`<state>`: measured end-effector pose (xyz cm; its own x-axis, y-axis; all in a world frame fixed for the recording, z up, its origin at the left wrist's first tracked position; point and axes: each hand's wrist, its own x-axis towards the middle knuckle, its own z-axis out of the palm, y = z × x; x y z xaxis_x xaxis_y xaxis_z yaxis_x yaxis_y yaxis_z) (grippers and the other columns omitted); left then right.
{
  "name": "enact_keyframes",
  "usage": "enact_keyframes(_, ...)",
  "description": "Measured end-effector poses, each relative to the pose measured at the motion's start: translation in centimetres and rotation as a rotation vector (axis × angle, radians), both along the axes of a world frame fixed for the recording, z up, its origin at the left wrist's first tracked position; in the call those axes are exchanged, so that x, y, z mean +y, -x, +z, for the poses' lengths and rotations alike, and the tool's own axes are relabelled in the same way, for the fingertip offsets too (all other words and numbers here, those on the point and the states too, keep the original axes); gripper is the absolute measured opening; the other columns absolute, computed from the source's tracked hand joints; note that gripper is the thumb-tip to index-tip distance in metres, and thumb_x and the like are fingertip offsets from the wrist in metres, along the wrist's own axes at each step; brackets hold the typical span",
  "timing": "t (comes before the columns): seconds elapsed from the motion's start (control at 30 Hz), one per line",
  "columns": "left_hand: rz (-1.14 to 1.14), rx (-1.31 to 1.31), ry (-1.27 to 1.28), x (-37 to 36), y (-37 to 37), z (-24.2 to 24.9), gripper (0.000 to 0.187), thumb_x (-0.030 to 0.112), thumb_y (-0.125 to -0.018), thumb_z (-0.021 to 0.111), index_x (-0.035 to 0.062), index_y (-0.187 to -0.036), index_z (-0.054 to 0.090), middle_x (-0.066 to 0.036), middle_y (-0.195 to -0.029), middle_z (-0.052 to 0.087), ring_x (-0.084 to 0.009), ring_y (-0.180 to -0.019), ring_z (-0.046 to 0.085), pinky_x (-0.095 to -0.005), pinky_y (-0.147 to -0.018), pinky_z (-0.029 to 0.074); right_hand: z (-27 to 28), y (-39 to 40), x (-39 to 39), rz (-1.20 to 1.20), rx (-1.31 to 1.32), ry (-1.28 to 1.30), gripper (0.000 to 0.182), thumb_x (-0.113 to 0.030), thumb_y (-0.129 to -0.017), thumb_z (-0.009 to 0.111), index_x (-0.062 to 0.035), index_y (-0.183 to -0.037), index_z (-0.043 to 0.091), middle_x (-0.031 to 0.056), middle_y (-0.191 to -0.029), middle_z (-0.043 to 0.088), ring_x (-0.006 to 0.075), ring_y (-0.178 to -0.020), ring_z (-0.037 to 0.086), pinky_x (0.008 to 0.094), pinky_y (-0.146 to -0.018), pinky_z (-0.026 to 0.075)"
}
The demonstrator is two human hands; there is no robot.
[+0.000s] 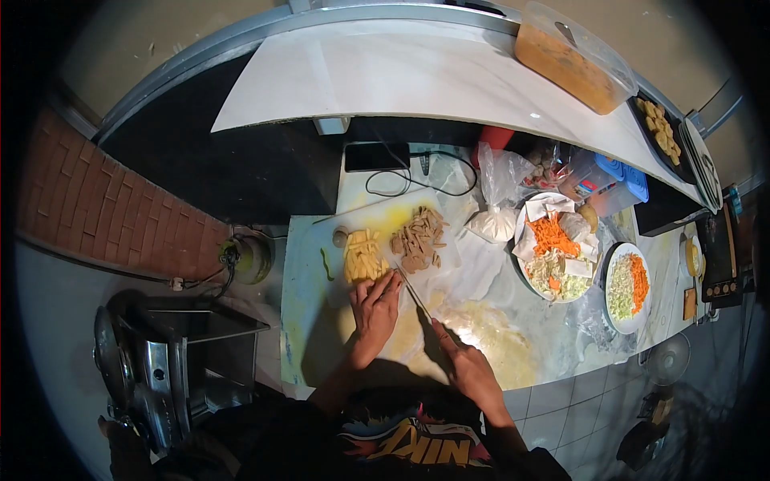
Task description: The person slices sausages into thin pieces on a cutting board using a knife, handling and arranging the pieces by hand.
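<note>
A knife (415,295) is held by its handle in my right hand (465,362), its blade pointing up and left toward the cutting board's near edge. Bent fingers of my left hand (375,309) press together at the near end of a pile of pale yellow strips (363,250); what lies under the fingertips is hidden. The knife tip is close beside those fingers. Brownish cut strips (419,239) form a second pile on the white cutting board (393,210). A small round brown piece (340,236) sits left of the yellow pile, and a green chili-like pod (327,263) lies farther left.
To the right are a plate with shredded carrot (552,234) and other vegetables, and an oval plate (618,322) of chopped vegetables. A plastic bag (493,223) stands behind. A phone (377,157) with a cable lies at the back, under a raised shelf (385,72) holding a container (573,60).
</note>
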<state>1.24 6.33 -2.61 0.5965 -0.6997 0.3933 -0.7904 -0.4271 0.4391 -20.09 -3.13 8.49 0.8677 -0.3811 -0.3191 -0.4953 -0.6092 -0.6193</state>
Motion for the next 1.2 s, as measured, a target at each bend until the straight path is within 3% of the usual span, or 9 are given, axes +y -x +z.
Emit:
enact_keyframes(0.1, 0.008, 0.018, 0.017, -0.1, 0.2, 0.0, 0.034, 0.012, -0.090, 0.075, 0.0109, -0.124, 0.077, -0.002, -0.131, 0.072, -0.0273, -0.104, 0.057, -0.0419, -0.092, 0.043, 0.0, 0.1, 0.1, -0.005, -0.045, -0.026, 0.101, 0.006, -0.079, 0.062, -0.0195, -0.167, 0.019, 0.0280, -0.093, 0.068, 0.0486, -0.080, 0.067, 0.0546, -0.072, 0.054)
enact_keyframes(0.2, -0.006, -0.002, -0.002, 0.0, 0.1, 0.0, 0.036, 0.017, -0.093, 0.072, 0.0102, -0.128, 0.075, 0.000, -0.133, 0.071, -0.0265, -0.107, 0.058, -0.0421, -0.091, 0.044, 0.8, 0.0, 0.3, -0.029, 0.000, -0.048, 0.105, 0.012, -0.075, 0.066, -0.0191, -0.166, 0.022, 0.0278, -0.105, 0.069, 0.0483, -0.087, 0.067, 0.0557, -0.075, 0.052)
enact_keyframes(0.3, -0.006, 0.014, 0.011, 0.1, 0.2, 0.0, 0.037, 0.016, -0.092, 0.072, 0.0106, -0.128, 0.075, -0.001, -0.134, 0.070, -0.0268, -0.108, 0.057, -0.0425, -0.092, 0.043, 0.4, 0.1, 0.4, -0.030, -0.001, -0.030, 0.104, 0.011, -0.075, 0.066, -0.0188, -0.166, 0.023, 0.0270, -0.105, 0.070, 0.0483, -0.088, 0.067, 0.0553, -0.076, 0.053)
enact_keyframes(0.5, -0.028, 0.024, -0.002, 0.2, 0.0, 0.0, 0.038, 0.014, -0.091, 0.072, 0.0104, -0.129, 0.075, -0.002, -0.133, 0.070, -0.0276, -0.108, 0.057, -0.0427, -0.093, 0.043, -0.3, 0.0, 0.3, -0.066, -0.011, -0.014, 0.087, 0.006, -0.087, 0.062, -0.0169, -0.164, 0.028, 0.0282, -0.108, 0.069, 0.0487, -0.087, 0.067, 0.0555, -0.075, 0.053)
enact_keyframes(0.6, -0.026, 0.009, 0.033, 0.0, 0.0, 0.4, 0.034, 0.010, -0.088, 0.076, 0.0096, -0.122, 0.078, -0.003, -0.130, 0.072, -0.0275, -0.104, 0.057, -0.0418, -0.090, 0.042, 0.2, -0.2, 0.1, -0.068, -0.037, -0.016, 0.079, 0.003, -0.093, 0.059, -0.0170, -0.163, 0.029, 0.0295, -0.106, 0.069, 0.0489, -0.085, 0.066, 0.0561, -0.074, 0.052)
enact_keyframes(0.9, -0.021, -0.034, 0.019, 0.0, 0.2, 0.4, 0.033, 0.012, -0.092, 0.070, 0.0091, -0.125, 0.076, -0.004, -0.129, 0.069, -0.0295, -0.112, 0.056, -0.0436, -0.094, 0.041, 0.1, -0.2, 0.5, -0.098, -0.113, -0.018, 0.076, 0.001, -0.095, 0.060, -0.0166, -0.163, 0.031, 0.0290, -0.089, 0.068, 0.0484, -0.078, 0.066, 0.0555, -0.069, 0.049)
enact_keyframes(1.1, -0.016, 0.012, 0.023, 0.0, 0.2, 0.3, 0.031, 0.014, -0.094, 0.069, 0.0103, -0.123, 0.077, -0.005, -0.128, 0.070, -0.0303, -0.113, 0.056, -0.0444, -0.095, 0.041, 0.9, 0.4, 0.8, -0.086, -0.080, -0.024, 0.076, 0.001, -0.094, 0.060, -0.0164, -0.163, 0.031, 0.0291, -0.087, 0.068, 0.0484, -0.077, 0.066, 0.0557, -0.069, 0.049)
enact_keyframes(1.2, -0.011, -0.012, 0.037, 0.0, 0.2, -0.4, 0.034, 0.011, -0.091, 0.073, 0.0119, -0.124, 0.076, -0.004, -0.126, 0.070, -0.0318, -0.110, 0.056, -0.0443, -0.095, 0.039, 0.7, 0.7, 0.8, -0.055, -0.023, -0.010, 0.095, 0.005, -0.080, 0.062, -0.0145, -0.165, 0.024, 0.0275, -0.082, 0.068, 0.0473, -0.073, 0.066, 0.0548, -0.069, 0.052)
